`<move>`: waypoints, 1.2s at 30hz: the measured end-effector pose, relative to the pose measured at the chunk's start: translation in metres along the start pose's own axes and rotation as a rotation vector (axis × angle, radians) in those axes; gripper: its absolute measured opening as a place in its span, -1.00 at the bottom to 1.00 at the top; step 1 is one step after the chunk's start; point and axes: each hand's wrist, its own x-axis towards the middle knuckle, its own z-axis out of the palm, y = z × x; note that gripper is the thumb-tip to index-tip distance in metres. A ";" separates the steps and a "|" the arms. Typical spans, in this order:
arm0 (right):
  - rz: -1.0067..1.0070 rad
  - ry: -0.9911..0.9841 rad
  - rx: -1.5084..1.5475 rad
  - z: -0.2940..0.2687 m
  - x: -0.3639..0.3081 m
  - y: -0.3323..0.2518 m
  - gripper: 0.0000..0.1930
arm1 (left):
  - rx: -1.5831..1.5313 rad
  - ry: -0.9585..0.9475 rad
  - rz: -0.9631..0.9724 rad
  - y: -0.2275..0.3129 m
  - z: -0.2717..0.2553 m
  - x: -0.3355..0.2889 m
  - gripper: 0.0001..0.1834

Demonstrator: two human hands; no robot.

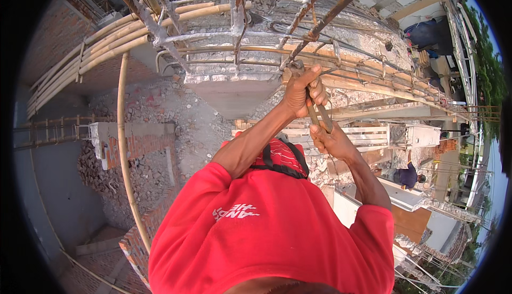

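Both my hands are on a pair of worn metal pincers (pixel 314 113), held out ahead of me. My left hand (pixel 303 91) is closed around the upper part, thumb stretched along the top. Lower down, my right hand (pixel 332 140) grips the ends of the two handles. The tool's head lies beside a steel reinforcing bar (pixel 316 30) where it meets the tied bars of a beam cage (pixel 368 62). Whether the jaws bite on wire or bar is too small to tell.
Bamboo poles (pixel 114 38) run along the left, and one upright pole (pixel 124 145) stands nearer. Below lie brick rubble (pixel 101 179) and broken walls. A concrete ledge (pixel 232 94) is just ahead. Another person (pixel 408 175) works lower down at the right.
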 end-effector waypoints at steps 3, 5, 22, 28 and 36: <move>-0.263 0.618 -0.706 0.011 0.002 0.001 -0.70 | 0.309 0.394 0.169 -0.008 0.038 -0.012 -0.66; -0.326 0.928 -0.874 0.013 0.001 -0.003 -0.68 | 0.363 0.475 0.226 -0.013 0.050 -0.013 -0.65; -0.332 1.197 -1.081 0.026 -0.014 -0.009 -0.55 | 0.139 0.372 0.052 0.009 0.025 -0.017 -0.84; -0.094 0.221 0.062 0.010 -0.035 -0.017 -0.35 | -0.287 -0.354 -0.105 0.009 -0.004 0.018 -0.71; -0.351 1.106 -0.676 0.042 -0.027 -0.005 -0.39 | 0.008 0.095 -0.047 0.000 -0.004 -0.014 -0.68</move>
